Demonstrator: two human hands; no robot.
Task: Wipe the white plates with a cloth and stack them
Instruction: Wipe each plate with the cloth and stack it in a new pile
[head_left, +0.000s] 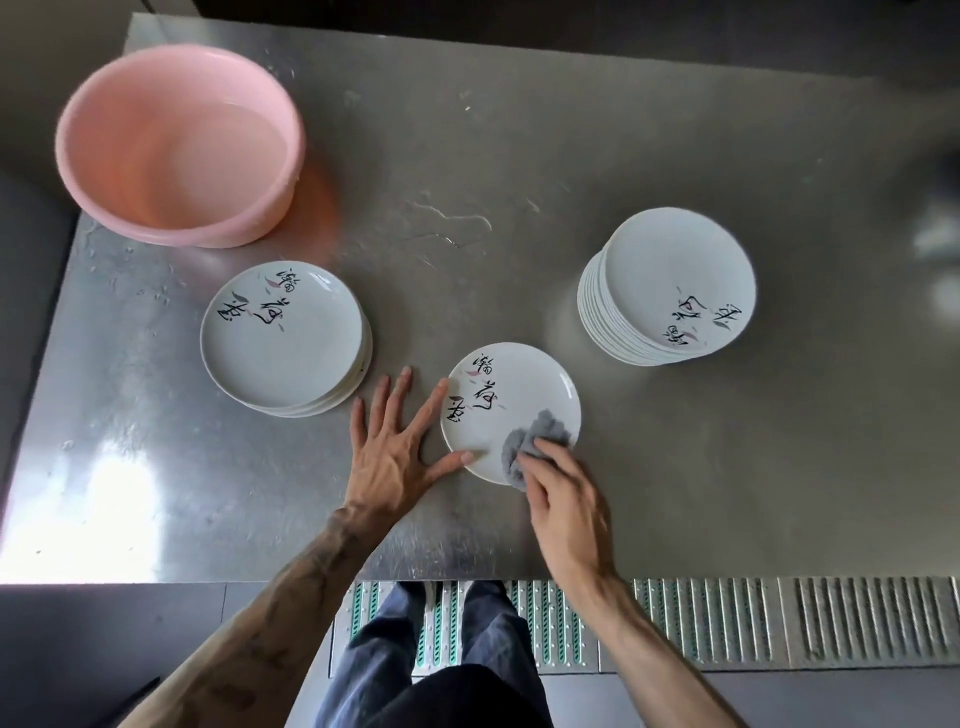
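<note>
Steel countertop (519, 156), wet in patches, carries a single white plate (498, 395) near its front edge. Left hand (395, 447) lies spread, fingertips touching the plate's rim. Right hand (561, 499) clutches a grey cloth (535, 441) against the plate.

A single white plate (511, 400) lies flat on the steel table (519, 130) before the person. The right hand (566, 504) grips a bunched grey cloth (532, 441), pressing it on the plate at about five o'clock. The left hand (389, 452) lies spread on the table at the plate's nine o'clock, forefinger and thumb touching the rim. A low stack (280, 343) sits at ten o'clock and a taller stack (670, 275) at two (both tops carry brush lettering). A pink basin (130, 93) holding water stands farther off at eleven.
</note>
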